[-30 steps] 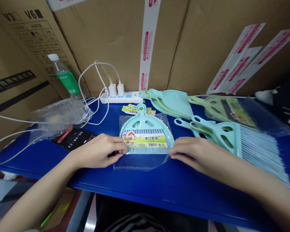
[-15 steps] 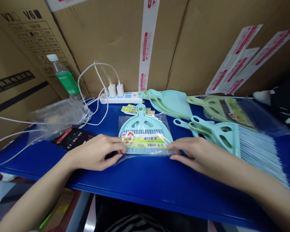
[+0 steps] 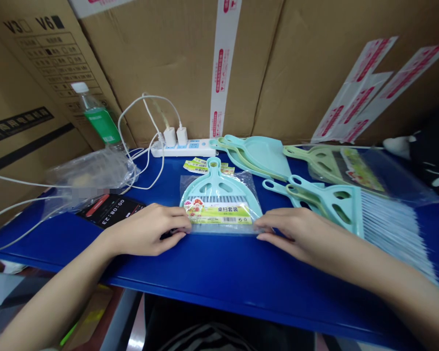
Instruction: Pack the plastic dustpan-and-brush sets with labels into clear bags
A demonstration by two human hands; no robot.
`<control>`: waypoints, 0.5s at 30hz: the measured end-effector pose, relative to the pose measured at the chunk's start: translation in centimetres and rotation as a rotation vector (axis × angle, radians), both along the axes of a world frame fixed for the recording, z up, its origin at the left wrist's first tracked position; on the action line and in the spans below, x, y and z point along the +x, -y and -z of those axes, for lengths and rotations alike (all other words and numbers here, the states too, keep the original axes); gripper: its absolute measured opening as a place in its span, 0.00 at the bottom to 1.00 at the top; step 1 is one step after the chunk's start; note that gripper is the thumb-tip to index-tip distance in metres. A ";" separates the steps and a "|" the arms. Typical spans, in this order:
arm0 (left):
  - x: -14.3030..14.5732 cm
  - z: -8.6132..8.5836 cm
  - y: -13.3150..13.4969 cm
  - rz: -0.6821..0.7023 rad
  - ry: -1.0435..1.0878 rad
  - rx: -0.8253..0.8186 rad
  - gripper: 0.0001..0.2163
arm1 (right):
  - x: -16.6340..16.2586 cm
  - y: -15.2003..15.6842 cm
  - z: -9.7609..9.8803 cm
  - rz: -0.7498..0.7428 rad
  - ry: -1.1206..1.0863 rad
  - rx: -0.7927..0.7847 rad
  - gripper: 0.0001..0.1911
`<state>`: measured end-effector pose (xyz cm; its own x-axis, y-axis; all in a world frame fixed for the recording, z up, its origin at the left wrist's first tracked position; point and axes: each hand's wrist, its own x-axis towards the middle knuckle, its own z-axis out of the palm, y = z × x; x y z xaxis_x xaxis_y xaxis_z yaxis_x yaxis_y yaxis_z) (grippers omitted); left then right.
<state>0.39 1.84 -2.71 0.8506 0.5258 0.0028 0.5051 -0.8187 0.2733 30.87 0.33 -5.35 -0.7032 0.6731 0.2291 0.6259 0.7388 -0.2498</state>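
In front of me on the blue table lies a clear plastic bag holding a light-blue dustpan with a small brush and a printed label card. At its near left corner my left hand is closed, thumb and fingers pinching the plastic edge. My right hand pinches the near right corner in the same way. The bag's near edge runs between both hands and seems folded under.
Several more label cards lie behind the bag. Loose dustpans and brushes are to the right, near a bagged green set. A phone, crumpled plastic, a bottle and a power strip stand left and behind.
The bag's near edge, which stuck out toward me, now looks tucked in closer to the dustpan. Both hands have barely shifted and keep their pinch.
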 end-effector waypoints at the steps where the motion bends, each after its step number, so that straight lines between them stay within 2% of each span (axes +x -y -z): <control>1: 0.0 0.0 0.0 -0.001 0.001 0.003 0.11 | 0.0 0.0 0.0 -0.003 0.000 -0.001 0.11; 7: 0.1 0.1 -0.1 -0.006 -0.003 0.014 0.12 | -0.1 0.0 -0.3 -0.030 -0.013 -0.031 0.11; 15: 0.1 0.1 -0.1 0.005 -0.003 -0.016 0.12 | 0.1 0.4 -0.6 -0.054 -0.017 -0.197 0.11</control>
